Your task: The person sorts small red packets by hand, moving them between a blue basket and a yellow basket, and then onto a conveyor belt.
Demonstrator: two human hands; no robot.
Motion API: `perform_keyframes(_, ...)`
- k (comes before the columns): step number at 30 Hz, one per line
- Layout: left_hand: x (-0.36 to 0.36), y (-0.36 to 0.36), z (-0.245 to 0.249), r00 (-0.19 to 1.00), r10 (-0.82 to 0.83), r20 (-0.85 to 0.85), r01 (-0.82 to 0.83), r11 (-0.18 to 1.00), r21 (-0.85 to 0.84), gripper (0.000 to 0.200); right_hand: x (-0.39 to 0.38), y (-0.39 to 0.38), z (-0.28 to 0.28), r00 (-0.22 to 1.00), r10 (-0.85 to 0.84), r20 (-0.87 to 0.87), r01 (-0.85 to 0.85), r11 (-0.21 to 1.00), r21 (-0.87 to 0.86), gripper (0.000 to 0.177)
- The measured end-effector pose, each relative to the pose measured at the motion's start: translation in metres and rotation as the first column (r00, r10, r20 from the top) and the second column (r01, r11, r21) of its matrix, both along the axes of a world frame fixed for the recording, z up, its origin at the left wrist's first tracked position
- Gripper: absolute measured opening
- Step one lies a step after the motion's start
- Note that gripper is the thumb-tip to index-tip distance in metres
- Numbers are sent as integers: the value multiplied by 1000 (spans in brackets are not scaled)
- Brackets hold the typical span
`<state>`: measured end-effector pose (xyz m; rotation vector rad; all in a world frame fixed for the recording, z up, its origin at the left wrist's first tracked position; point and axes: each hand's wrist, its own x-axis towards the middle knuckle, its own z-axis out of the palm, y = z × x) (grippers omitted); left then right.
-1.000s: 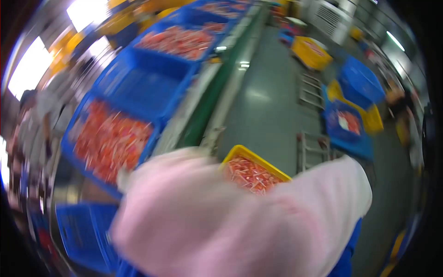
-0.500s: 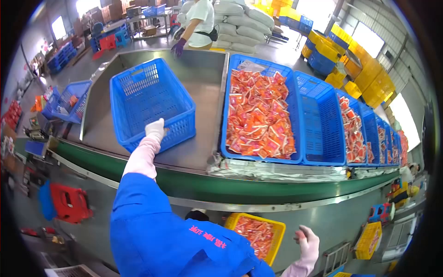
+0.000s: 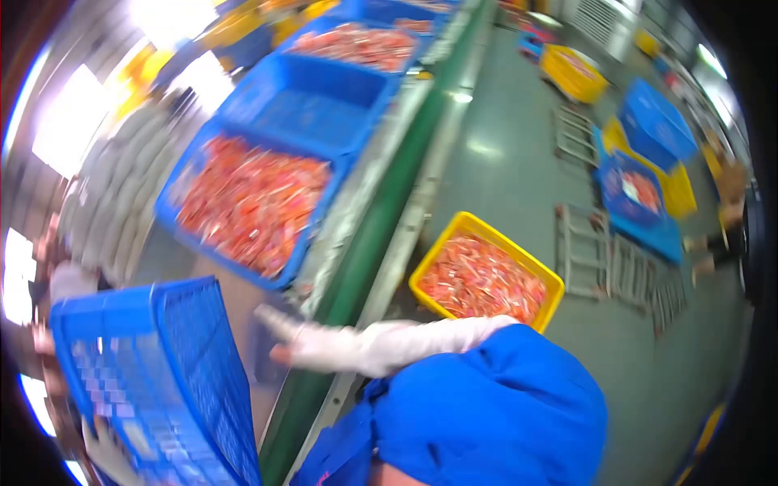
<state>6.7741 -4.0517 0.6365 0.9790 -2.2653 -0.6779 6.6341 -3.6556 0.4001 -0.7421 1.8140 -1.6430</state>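
Note:
An empty-looking blue plastic crate [image 3: 186, 364] is tipped up steeply at the lower left. At its lower edge is a pale gloved shape, my left hand [image 3: 109, 449], gripping the crate; its fingers are partly hidden and blurred. My right hand [image 3: 300, 344], in a white glove, reaches over the edge of the metal table [image 3: 255, 356] with finger and thumb apart, holding nothing. It is between the tipped crate and a blue crate [image 3: 284, 279] full of small red-orange packets [image 3: 251, 202].
Beyond stand another blue crate [image 3: 312, 109] and one with packets [image 3: 356, 44]. A green belt edge [image 3: 397, 182] runs alongside. On the floor are a yellow crate [image 3: 420, 279] of packets, metal frames [image 3: 583, 251] and stacked bins [image 3: 656, 121]. White sacks [image 3: 121, 186] are piled at left.
My view has swung to the right and tilted. The empty blue crate has gone from lying on the metal table to tipped up. My right hand has come from the side to over the table.

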Motion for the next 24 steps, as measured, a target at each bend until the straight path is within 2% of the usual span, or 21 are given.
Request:
perform_keyframes(2,6,101,24,989,-150,7,145,936,-321,41,37,-1,-1,993,-25,114,68,918,-391,92)
perform_keyframes(4,11,147,32,963,-261,71,269,896,-352,38,71,22,5,994,87,65,-21,737,-675,94)
perform_keyframes(5,22,166,37,943,-316,105,332,865,-377,35,86,46,28,990,141,18,-96,758,-645,101)
perform_keyframes(7,38,216,45,903,-396,167,428,788,-443,34,120,58,20,980,191,63,-70,621,-781,123)
perform_keyframes(8,46,239,47,882,-422,211,469,733,-493,33,134,72,19,987,144,66,-37,615,-788,123)
perform_keyframes(9,53,256,47,853,-467,233,449,430,-784,33,151,85,18,989,86,117,46,577,-816,125)
perform_keyframes(10,62,272,47,841,-488,234,461,418,-783,33,168,105,23,985,42,166,117,543,-832,127)
perform_keyframes(11,73,284,50,785,-586,200,488,387,-782,35,186,122,27,991,-8,132,125,386,-914,124)
perform_keyframes(12,85,297,59,717,-673,182,518,339,-786,36,201,142,25,992,-84,95,118,328,-937,124)
perform_keyframes(13,109,346,66,933,-254,257,343,401,-850,37,226,176,39,981,-122,149,185,388,-903,124)
perform_keyframes(14,111,362,68,930,-254,267,352,394,-849,37,247,206,45,967,-176,182,240,411,-879,124)
perform_keyframes(16,87,370,54,764,-620,178,461,331,-823,39,283,255,51,925,-305,228,343,409,-845,123)
perform_keyframes(18,64,397,29,514,-854,78,564,269,-781,39,304,286,42,825,-491,280,472,324,-820,122)
perform_keyframes(19,55,418,15,389,-920,40,626,232,-744,40,310,300,33,764,-564,315,516,241,-822,119)
perform_keyframes(20,45,452,2,312,-950,24,714,218,-666,39,316,315,24,685,-640,347,567,170,-806,115)
perform_keyframes(21,49,500,-8,190,-982,23,834,149,-532,36,322,330,15,595,-709,378,613,97,-784,111)
perform_keyframes(22,44,537,-21,177,-980,92,755,75,-651,34,330,345,2,496,-746,445,674,8,-738,105)
perform_keyframes(23,44,577,-35,-1,-994,107,748,-71,-660,32,338,361,-11,388,-771,505,726,-83,-683,99)
perform_keyframes(24,44,615,-50,-68,-992,110,753,-124,-647,28,346,374,-27,279,-748,603,775,-195,-601,92)
